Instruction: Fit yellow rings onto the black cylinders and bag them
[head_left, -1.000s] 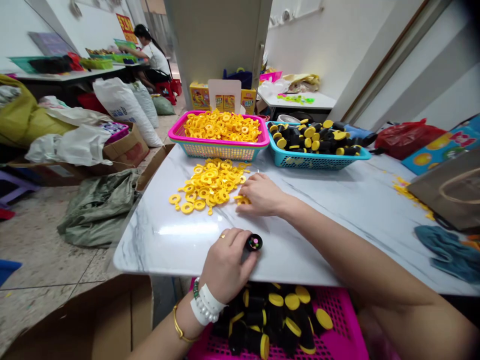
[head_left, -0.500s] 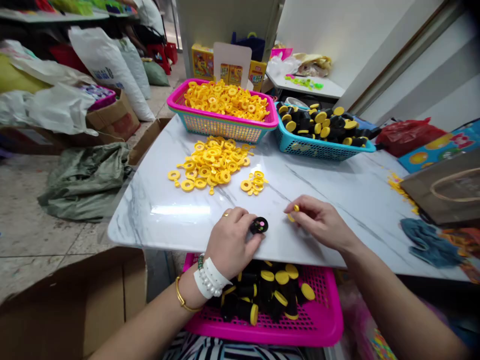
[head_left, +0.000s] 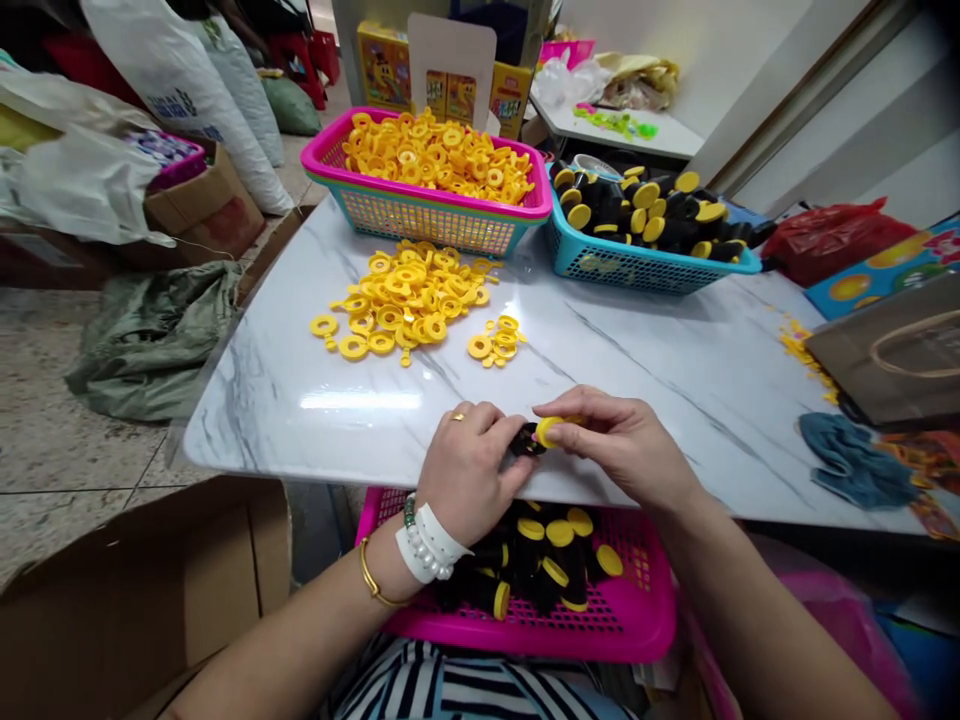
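Near the table's front edge, my left hand (head_left: 472,460) is wrapped round a small black cylinder (head_left: 527,440), its open end facing my right hand. Between the thumb and fingers of my right hand (head_left: 622,440) is a yellow ring-shaped piece (head_left: 549,430), held at the mouth of the cylinder. A small group of yellow ring pieces (head_left: 496,343) lies beyond my hands, with a larger pile (head_left: 412,295) to its left. Below the table edge, a pink basket (head_left: 645,625) holds black cylinders with yellow ends.
At the back of the white table (head_left: 247,400) stand a pink basket (head_left: 435,192) heaped with yellow rings and a blue basket (head_left: 637,268) of black cylinders. On the right are a blue cloth (head_left: 855,460) and a paper bag (head_left: 892,370). A cardboard box (head_left: 150,600) is at lower left.
My right hand has moved left to my left hand, bringing the yellow piece to the black cylinder. The camera view has shifted slightly.
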